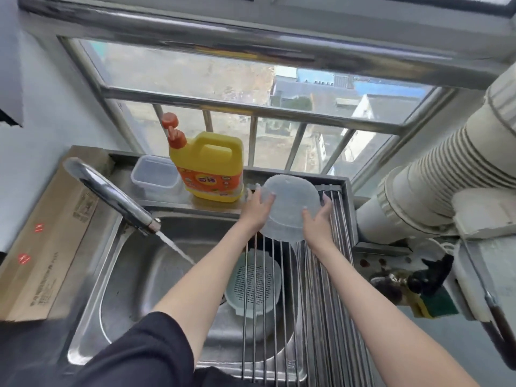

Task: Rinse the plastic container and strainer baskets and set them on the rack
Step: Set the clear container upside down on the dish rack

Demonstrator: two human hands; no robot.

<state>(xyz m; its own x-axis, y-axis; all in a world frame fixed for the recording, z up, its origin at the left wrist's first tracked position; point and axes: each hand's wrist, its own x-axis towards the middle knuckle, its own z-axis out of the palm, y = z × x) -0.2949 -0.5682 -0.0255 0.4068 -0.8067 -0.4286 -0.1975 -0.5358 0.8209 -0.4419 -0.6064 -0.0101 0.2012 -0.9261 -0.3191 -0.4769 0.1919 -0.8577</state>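
Dark sleeve fabric [134,350] fills the view at 7 o'clock, closest to the lens; from it two bare forearms run up toward 12 o'clock over the steel sink [131,277]; water falls in a thin stream from the tap [111,196] at 10 o'clock into the basin; under the forearms a pale strainer basket [252,283] sits in the sink, seen through the rods of the roll-up rack [310,297] that spans the sink's right half, from 5 o'clock up to 1 o'clock; beyond it, at the far end of the rack, both hands hold a translucent plastic container [290,210] turned bottom-up, its rim low against the rods, though whether it touches them I cannot tell; the left hand [258,206] presses its fingers on the container's left wall, at the container's 9 o'clock; the right hand [318,219] curls round the right wall at its 4 o'clock, thumb on the near face, fingers behind; so the container lies between the two grips; further off, on the ledge at 11 o'clock, stand a yellow detergent jug [209,166] and a clear lidded box [155,174] just beside it; a green sponge [435,303] lies on the counter at 3 o'clock; farthest, the barred window [251,88].
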